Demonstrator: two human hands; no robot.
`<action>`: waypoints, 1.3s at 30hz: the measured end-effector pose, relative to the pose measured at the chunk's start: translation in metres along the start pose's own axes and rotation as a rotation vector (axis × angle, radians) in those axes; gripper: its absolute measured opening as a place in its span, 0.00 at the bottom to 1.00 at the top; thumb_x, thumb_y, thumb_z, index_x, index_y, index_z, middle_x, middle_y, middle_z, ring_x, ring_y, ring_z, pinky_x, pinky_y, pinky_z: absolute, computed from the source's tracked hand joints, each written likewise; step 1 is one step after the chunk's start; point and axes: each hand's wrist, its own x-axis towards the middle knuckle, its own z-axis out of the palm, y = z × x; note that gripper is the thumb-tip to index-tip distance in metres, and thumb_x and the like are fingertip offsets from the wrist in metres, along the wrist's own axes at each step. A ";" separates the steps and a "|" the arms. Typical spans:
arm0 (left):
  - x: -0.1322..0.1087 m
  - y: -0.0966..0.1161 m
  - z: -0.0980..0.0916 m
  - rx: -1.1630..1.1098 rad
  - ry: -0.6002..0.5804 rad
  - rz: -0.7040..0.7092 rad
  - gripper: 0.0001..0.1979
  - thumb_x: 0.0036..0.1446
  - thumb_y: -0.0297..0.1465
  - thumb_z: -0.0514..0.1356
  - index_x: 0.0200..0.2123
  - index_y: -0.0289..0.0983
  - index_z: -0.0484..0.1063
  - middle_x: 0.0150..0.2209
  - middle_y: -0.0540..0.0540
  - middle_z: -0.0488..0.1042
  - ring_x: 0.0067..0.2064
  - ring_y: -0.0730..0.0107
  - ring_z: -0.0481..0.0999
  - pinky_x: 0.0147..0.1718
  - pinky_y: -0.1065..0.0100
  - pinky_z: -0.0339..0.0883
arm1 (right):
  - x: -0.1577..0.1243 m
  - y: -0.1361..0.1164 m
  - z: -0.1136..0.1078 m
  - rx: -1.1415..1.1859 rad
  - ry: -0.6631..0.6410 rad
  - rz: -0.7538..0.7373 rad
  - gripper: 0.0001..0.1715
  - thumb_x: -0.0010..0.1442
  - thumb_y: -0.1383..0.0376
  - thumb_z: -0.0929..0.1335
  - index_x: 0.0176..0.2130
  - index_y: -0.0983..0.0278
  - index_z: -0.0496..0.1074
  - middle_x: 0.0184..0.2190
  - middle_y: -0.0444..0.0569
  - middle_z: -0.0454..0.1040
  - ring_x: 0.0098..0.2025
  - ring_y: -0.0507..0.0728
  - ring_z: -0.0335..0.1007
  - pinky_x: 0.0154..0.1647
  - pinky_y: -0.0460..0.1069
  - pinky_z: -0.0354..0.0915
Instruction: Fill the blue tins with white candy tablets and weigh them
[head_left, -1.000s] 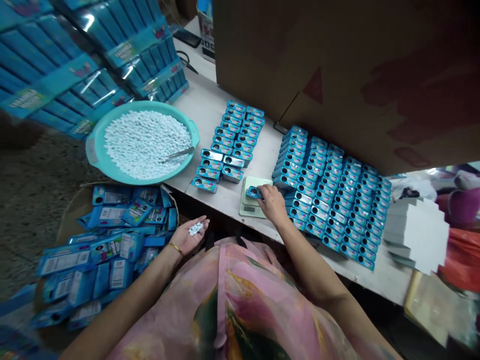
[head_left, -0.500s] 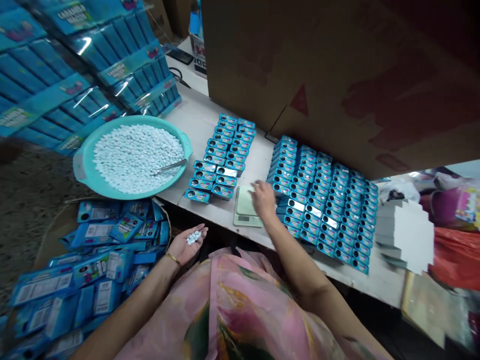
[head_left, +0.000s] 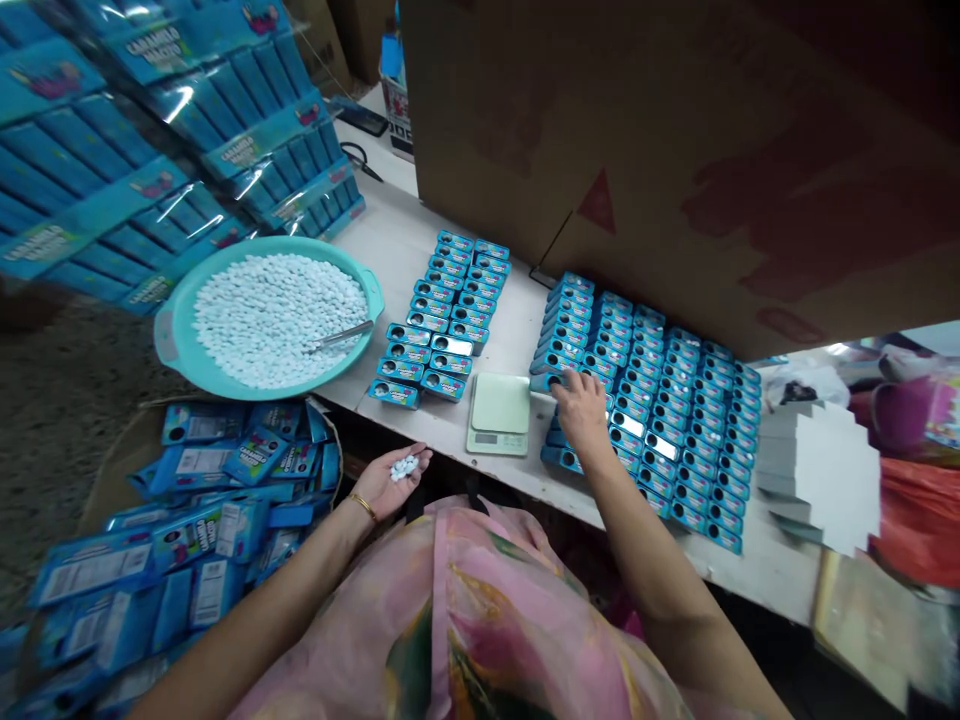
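Observation:
Palm up and slightly cupped, my left hand [head_left: 390,480] holds a small pile of white candies [head_left: 403,467] in front of the table edge. My right hand [head_left: 585,408] is at the left side of the large block of blue candy boxes [head_left: 679,430]. Its fingers are on one small blue candy box [head_left: 545,382], which juts out leftward from the block. Between the hands lies a pale kitchen scale [head_left: 500,405] with nothing on its plate. Left of the scale stand two rows of similar boxes [head_left: 442,315], their round openings facing up.
A turquoise basin [head_left: 169,335] of white candies with a metal spoon [head_left: 341,337] sits at the left. Below it is a carton [head_left: 112,450] full of loose blue boxes. Wrapped display packs [head_left: 172,130] stand behind. A big cardboard box [head_left: 525,120] borders the table's back.
My right hand has moved from the scale's right edge to the block of boxes and taken hold of one. The left hand, with its candies, has shifted slightly right.

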 end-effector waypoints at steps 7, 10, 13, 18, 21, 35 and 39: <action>0.004 -0.013 0.018 0.067 -0.072 -0.066 0.10 0.53 0.22 0.52 0.38 0.28 0.69 0.31 0.36 0.74 0.29 0.67 0.75 0.21 0.73 0.69 | -0.001 -0.063 -0.001 0.134 -0.136 -0.242 0.16 0.57 0.72 0.59 0.42 0.60 0.69 0.49 0.53 0.63 0.47 0.61 0.54 0.42 0.55 0.56; 0.003 -0.013 0.016 0.068 -0.094 -0.060 0.09 0.53 0.21 0.52 0.37 0.27 0.69 0.32 0.35 0.74 0.30 0.67 0.75 0.22 0.73 0.69 | -0.009 -0.068 0.009 0.245 -0.102 -0.236 0.18 0.58 0.70 0.60 0.48 0.60 0.65 0.50 0.52 0.63 0.49 0.60 0.55 0.44 0.54 0.57; 0.001 -0.010 0.008 0.056 -0.084 -0.038 0.09 0.52 0.21 0.52 0.37 0.26 0.69 0.33 0.35 0.74 0.30 0.67 0.75 0.22 0.73 0.69 | -0.024 -0.054 0.014 0.389 0.003 -0.145 0.20 0.60 0.66 0.59 0.53 0.61 0.61 0.50 0.52 0.64 0.50 0.58 0.55 0.47 0.52 0.56; 0.000 -0.011 0.000 0.051 -0.058 -0.037 0.10 0.53 0.21 0.52 0.38 0.27 0.69 0.32 0.35 0.74 0.30 0.67 0.75 0.22 0.73 0.69 | -0.034 -0.042 0.021 0.391 0.018 -0.056 0.17 0.62 0.65 0.57 0.47 0.61 0.68 0.39 0.50 0.70 0.41 0.57 0.60 0.42 0.51 0.56; -0.001 -0.013 0.004 0.055 -0.055 -0.044 0.09 0.53 0.21 0.52 0.37 0.27 0.69 0.32 0.35 0.74 0.30 0.68 0.75 0.21 0.73 0.69 | -0.024 -0.056 0.023 0.330 -0.031 -0.076 0.16 0.61 0.67 0.58 0.44 0.60 0.70 0.38 0.50 0.71 0.40 0.57 0.60 0.40 0.52 0.55; -0.004 -0.019 0.008 0.046 -0.112 -0.050 0.10 0.52 0.21 0.53 0.37 0.26 0.70 0.34 0.34 0.74 0.35 0.65 0.75 0.29 0.70 0.71 | -0.029 -0.039 0.017 0.779 0.222 0.131 0.13 0.59 0.66 0.60 0.39 0.61 0.71 0.36 0.49 0.71 0.41 0.56 0.65 0.45 0.52 0.61; -0.004 -0.021 0.011 0.016 -0.125 -0.038 0.10 0.53 0.21 0.52 0.36 0.26 0.71 0.35 0.34 0.74 0.39 0.62 0.75 0.36 0.66 0.71 | -0.037 -0.032 0.026 0.697 0.138 0.124 0.18 0.54 0.67 0.64 0.46 0.61 0.67 0.43 0.51 0.68 0.46 0.59 0.61 0.47 0.55 0.60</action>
